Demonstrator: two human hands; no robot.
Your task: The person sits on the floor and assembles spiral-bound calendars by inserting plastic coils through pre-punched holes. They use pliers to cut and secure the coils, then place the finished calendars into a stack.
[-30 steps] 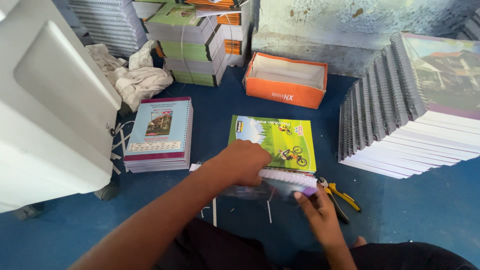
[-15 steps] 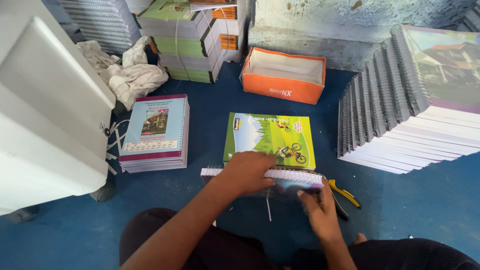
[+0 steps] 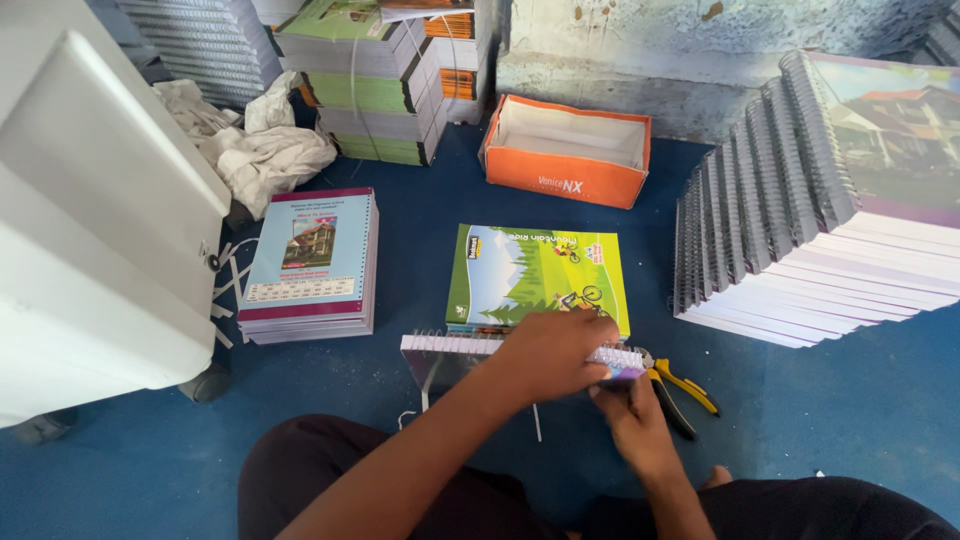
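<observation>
the spiral-bound notebook (image 3: pixel 450 352) is pressed flat under the left hand (image 3: pixel 545 352); its wire spine runs sideways, its right end pinched by the right hand (image 3: pixel 628 405).

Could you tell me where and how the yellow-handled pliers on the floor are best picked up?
Probably by the two handles, coming from the right. The pliers lie flat on the blue floor, handles splayed out towards the right and free. Their head points left, tucked by the spiral-bound notebook under the right hand and left hand, so that end is crowded.

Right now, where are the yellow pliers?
In the head view, the pliers lie on the blue floor, just right of the right hand, below the green book.
</observation>
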